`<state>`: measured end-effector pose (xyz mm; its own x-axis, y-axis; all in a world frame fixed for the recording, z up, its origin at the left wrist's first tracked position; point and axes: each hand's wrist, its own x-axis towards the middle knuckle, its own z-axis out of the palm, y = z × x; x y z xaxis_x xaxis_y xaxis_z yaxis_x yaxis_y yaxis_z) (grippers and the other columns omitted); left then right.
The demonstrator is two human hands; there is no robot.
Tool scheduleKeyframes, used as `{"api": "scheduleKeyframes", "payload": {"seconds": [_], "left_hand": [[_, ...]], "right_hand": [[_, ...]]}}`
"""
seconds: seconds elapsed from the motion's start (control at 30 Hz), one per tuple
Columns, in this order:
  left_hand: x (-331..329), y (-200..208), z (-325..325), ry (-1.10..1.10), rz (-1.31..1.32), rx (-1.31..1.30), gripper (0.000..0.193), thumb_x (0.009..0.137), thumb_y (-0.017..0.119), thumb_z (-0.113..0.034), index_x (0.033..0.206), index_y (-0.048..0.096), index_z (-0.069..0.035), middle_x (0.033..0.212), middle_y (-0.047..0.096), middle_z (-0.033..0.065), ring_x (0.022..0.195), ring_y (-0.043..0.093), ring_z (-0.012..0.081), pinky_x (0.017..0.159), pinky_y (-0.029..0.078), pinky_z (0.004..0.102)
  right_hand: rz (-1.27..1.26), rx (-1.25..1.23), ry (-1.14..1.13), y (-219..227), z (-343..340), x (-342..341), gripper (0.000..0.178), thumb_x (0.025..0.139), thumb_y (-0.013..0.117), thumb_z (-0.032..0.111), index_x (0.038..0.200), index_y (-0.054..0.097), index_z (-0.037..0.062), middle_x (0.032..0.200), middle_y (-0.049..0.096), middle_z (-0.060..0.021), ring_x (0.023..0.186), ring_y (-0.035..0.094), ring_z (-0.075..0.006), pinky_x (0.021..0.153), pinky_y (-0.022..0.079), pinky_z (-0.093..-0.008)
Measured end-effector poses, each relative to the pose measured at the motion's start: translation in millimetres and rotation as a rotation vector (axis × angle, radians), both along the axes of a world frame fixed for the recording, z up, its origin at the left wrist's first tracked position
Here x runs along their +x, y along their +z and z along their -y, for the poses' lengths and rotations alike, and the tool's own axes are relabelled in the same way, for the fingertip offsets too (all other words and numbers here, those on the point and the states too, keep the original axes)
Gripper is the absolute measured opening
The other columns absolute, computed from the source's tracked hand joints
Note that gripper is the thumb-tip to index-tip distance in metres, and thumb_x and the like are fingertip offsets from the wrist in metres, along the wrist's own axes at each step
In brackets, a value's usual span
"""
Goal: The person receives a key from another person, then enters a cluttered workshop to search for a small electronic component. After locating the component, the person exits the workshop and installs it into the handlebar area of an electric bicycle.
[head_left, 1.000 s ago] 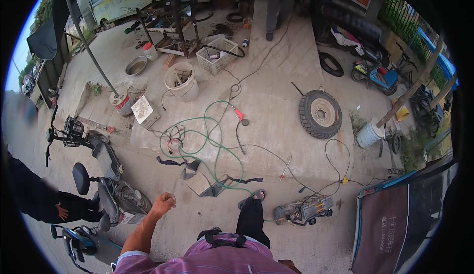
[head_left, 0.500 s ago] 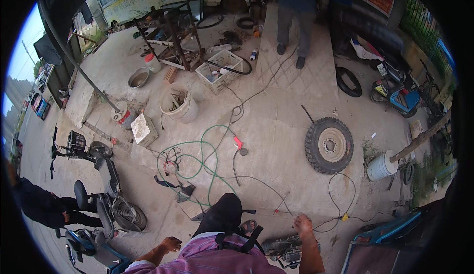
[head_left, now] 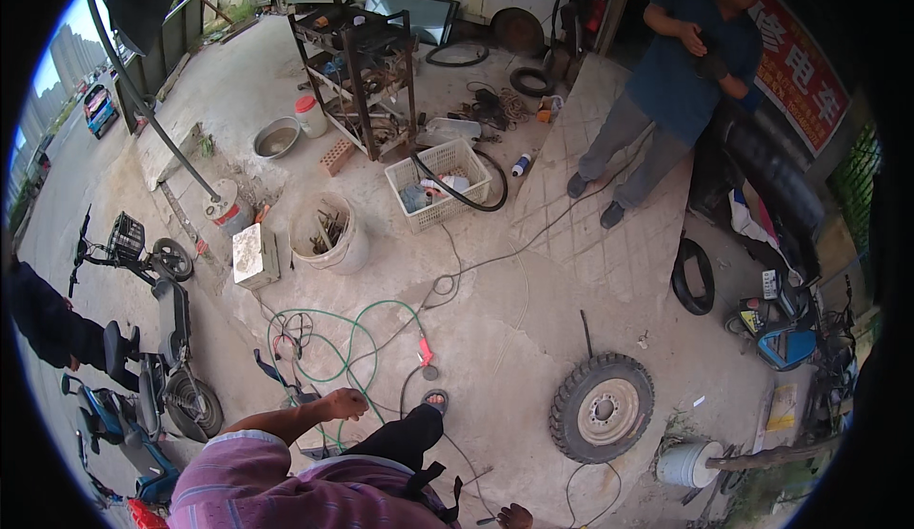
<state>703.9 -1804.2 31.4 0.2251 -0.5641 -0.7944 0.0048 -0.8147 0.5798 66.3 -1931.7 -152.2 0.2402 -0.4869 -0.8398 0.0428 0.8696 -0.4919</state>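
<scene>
My left hand (head_left: 347,403) hangs in the air in front of my body, fingers loosely bent, and I see nothing held in it. Below it on the ground run the loops of a green hose (head_left: 348,339). At the lower edge my right hand (head_left: 515,517) shows only in part; a small dark thing lies beside its fingers, and whether it grips that is unclear. Ahead of my sandalled foot (head_left: 436,399) lies a red-handled air tool (head_left: 425,351) with a dark hose. To the right, a knobbly tyre on a pale rim (head_left: 602,408) lies flat.
A white bucket (head_left: 328,243), a plastic crate (head_left: 438,186) and a metal rack (head_left: 357,81) stand ahead. Another person (head_left: 681,81) stands at the far right. Electric scooters (head_left: 171,339) and a second person (head_left: 48,310) are at the left. A black cable (head_left: 533,229) crosses the concrete.
I have stepped forward and turned, so the tyre and bucket shift in view. My left hand has swung up and forward; my right hand has dropped toward the lower edge. The standing person appears nearer.
</scene>
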Motion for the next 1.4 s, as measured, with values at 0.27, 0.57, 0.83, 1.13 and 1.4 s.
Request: {"api": "scheduleKeyframes", "payload": {"seconds": [0.27, 0.57, 0.83, 1.13, 1.4], "left_hand": [[69, 6, 119, 0.139, -0.054, -0.125, 0.027, 0.089, 0.062, -0.028, 0.104, 0.065, -0.005, 0.087, 0.068, 0.0051, 0.079, 0.069, 0.0147, 0.059, 0.052, 0.0303], [87, -61, 160, 0.029, -0.026, 0.292, 0.023, 0.094, 0.051, -0.025, 0.091, 0.066, -0.009, 0.083, 0.069, 0.0019, 0.069, 0.067, 0.0153, 0.057, 0.051, 0.0308], [77, 57, 271, 0.41, -0.187, -0.019, 0.022, 0.091, 0.056, -0.026, 0.1, 0.064, -0.007, 0.09, 0.067, 0.0067, 0.075, 0.067, 0.015, 0.059, 0.052, 0.0317], [74, 83, 256, 0.67, -0.146, -0.081, 0.025, 0.088, 0.059, -0.026, 0.102, 0.064, -0.006, 0.086, 0.067, 0.0058, 0.073, 0.067, 0.0158, 0.058, 0.052, 0.0278], [108, 73, 286, 0.665, -0.19, 0.403, 0.023, 0.091, 0.058, -0.027, 0.104, 0.066, -0.01, 0.095, 0.071, 0.0053, 0.084, 0.07, 0.02, 0.071, 0.054, 0.0354]], "right_hand": [[-0.103, -0.362, 0.476, -44, 77, -61, 0.05, 0.092, 0.053, 0.024, 0.136, 0.045, 0.0017, 0.123, 0.058, -0.0257, 0.099, 0.061, -0.0408, 0.077, 0.053, -0.0508], [0.165, 0.084, 0.023, 3, 178, -65, 0.044, 0.098, 0.044, 0.02, 0.137, 0.045, 0.0006, 0.126, 0.058, -0.0246, 0.106, 0.06, -0.0414, 0.085, 0.05, -0.0492], [-0.255, -0.235, 0.57, 17, 444, 29, 0.035, 0.089, 0.059, 0.017, 0.122, 0.057, 0.0058, 0.105, 0.068, -0.0146, 0.09, 0.065, -0.0225, 0.074, 0.053, -0.0409], [-0.241, -0.373, 0.305, 231, 695, 331, 0.019, 0.089, 0.057, 0.03, 0.088, 0.058, 0.0109, 0.071, 0.061, -0.0047, 0.053, 0.056, -0.016, 0.045, 0.043, -0.0299], [-0.305, -0.01, 0.596, 166, 694, 377, 0.021, 0.09, 0.058, 0.028, 0.1, 0.058, 0.0101, 0.084, 0.065, -0.0078, 0.065, 0.061, -0.0206, 0.047, 0.045, -0.0326]]}}
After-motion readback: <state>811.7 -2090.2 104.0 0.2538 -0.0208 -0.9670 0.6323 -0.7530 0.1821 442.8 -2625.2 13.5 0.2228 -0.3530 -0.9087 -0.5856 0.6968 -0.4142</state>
